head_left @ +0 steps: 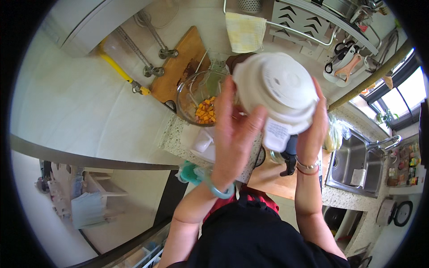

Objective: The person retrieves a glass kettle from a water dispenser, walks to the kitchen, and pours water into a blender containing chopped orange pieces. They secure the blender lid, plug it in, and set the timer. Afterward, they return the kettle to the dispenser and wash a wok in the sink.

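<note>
Between my two raised hands is a white round appliance [286, 82], tilted so a ringed round face and a tab with a printed label show. My left hand [234, 129] is closed at its left side, thumb across the lower edge; its fingertips are partly hidden and blurred. Along the right rim, my right hand [313, 129] grips it. Beyond my left hand stands a clear glass bowl [179, 99] with small orange cubes [205, 110] in it. Below the appliance a dark blue and black handle [289, 156] shows, partly covered.
A wooden board [181, 58] leans by the wall near a yellow hose [117, 69] and pipes. Another wooden board [272, 181] lies on the counter before me. To the right is a steel sink [353, 163]. A yellow checked cloth [245, 33] hangs on a rail; scissors [342, 49] hang nearby.
</note>
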A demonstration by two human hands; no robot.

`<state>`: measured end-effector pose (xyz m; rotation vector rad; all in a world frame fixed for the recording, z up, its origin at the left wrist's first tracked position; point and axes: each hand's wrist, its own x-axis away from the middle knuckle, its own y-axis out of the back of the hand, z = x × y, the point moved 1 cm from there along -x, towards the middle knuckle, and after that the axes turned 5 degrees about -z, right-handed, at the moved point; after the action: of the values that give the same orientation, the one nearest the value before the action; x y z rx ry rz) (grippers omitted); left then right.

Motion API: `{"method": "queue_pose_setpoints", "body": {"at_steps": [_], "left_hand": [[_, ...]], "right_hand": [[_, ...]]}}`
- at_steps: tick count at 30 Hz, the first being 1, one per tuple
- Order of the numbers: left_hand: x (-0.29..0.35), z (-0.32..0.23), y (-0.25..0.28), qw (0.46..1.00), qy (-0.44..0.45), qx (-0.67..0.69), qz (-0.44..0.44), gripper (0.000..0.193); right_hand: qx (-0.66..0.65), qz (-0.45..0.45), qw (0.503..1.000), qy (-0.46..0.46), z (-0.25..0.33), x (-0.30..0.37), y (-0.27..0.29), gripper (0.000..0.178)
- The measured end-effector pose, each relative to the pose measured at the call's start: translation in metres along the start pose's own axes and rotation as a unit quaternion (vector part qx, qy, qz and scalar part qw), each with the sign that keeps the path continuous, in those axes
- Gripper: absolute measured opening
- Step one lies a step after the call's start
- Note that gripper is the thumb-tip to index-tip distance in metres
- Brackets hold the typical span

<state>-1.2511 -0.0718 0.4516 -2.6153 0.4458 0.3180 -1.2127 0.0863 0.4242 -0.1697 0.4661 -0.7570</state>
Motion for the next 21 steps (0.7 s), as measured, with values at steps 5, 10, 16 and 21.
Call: {"method": "queue_pose_setpoints", "body": {"at_steps": [5,10,16,21], "left_hand": [[-0.013,-0.031,0.061,0.997,0.024,-0.068,-0.022,0.069],[-0.022,-0.036,0.106,0.994,0.039,-0.096,-0.030,0.071],[-0.026,-0.017,0.134,0.989,0.063,-0.135,-0.010,0.073],[-0.032,-0.013,0.143,0.993,0.078,-0.084,0.006,0.072]], "right_hand": [[0.042,0.061,0.997,0.001,-0.009,0.017,-0.067,0.055],[0.090,0.090,0.992,0.016,-0.040,0.038,-0.092,0.062],[0.152,0.075,0.985,0.038,-0.050,0.048,-0.093,0.062],[0.235,0.070,0.968,0.051,-0.042,0.055,-0.095,0.060]]}}
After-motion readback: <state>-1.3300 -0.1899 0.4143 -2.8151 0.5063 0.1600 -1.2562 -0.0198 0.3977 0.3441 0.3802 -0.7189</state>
